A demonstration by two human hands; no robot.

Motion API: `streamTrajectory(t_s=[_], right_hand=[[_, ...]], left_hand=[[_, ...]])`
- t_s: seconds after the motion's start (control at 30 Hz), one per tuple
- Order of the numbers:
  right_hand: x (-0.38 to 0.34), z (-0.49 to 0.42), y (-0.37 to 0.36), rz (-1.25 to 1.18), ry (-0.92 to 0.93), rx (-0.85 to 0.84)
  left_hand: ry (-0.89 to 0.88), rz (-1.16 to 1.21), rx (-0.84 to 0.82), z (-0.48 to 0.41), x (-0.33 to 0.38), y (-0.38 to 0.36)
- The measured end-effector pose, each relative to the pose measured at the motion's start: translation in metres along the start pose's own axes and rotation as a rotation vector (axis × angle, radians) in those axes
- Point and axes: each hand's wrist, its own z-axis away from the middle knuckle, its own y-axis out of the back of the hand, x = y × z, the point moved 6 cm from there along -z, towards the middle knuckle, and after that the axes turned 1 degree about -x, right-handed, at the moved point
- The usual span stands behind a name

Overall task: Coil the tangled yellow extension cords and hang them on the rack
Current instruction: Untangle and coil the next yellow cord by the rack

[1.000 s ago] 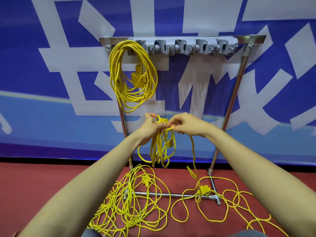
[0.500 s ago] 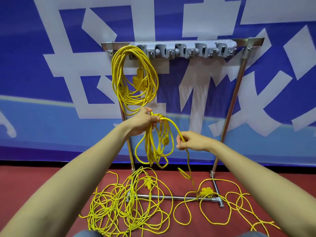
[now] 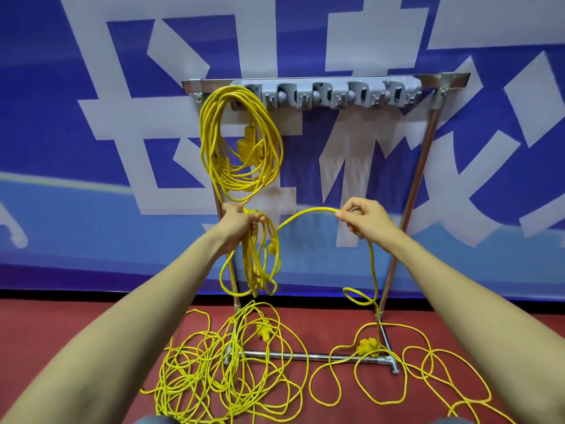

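Coiling the second thin yellow cord (image 3: pixel 372 264) | left hand (image 3: pixel 241 221) grips a bunch of hanging yellow loops (image 3: pixel 260 264) | right hand (image 3: pixel 363 218) pinches the loose strand (image 3: pixel 305 211) that runs down to the red floor (image 3: pixel 61 332) | one yellow coil (image 3: pixel 238 148) hangs on the shiny metal rack (image 3: pixel 443 78) | next, I think: bring that strand over to the left hand for one more loop

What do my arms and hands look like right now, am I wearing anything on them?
The left forearm and right forearm are bare to the frame edge; no sleeves show. The left hand and right hand wear no gloves, and no watch or wristband shows at either wrist.
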Motion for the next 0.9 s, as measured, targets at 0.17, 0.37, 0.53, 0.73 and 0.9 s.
streamTrajectory(t_s=[0.17,0.37,0.53,0.73,0.9], right_hand=[[0.001,-0.001,0.016,0.136,-0.093,0.331],[0.007,-0.005,-0.024,0.279,-0.263,-0.052],[-0.002,0.001,-0.069,0.087,-0.246,-0.286],[-0.024,0.004,-0.085,-0.247,-0.292,-0.23],[-0.027,-0.001,-0.074,0.047,-0.21,-0.056]], left_hand=[[-0.032,-0.004,0.064,-0.004,0.004,0.003],[-0.016,-0.021,-0.11,0.011,0.002,-0.022],[0.003,-0.049,-0.206,0.025,-0.005,-0.044],[-0.001,-0.013,-0.273,0.036,-0.014,-0.069],[0.024,0.041,-0.252,0.036,-0.021,-0.07]])
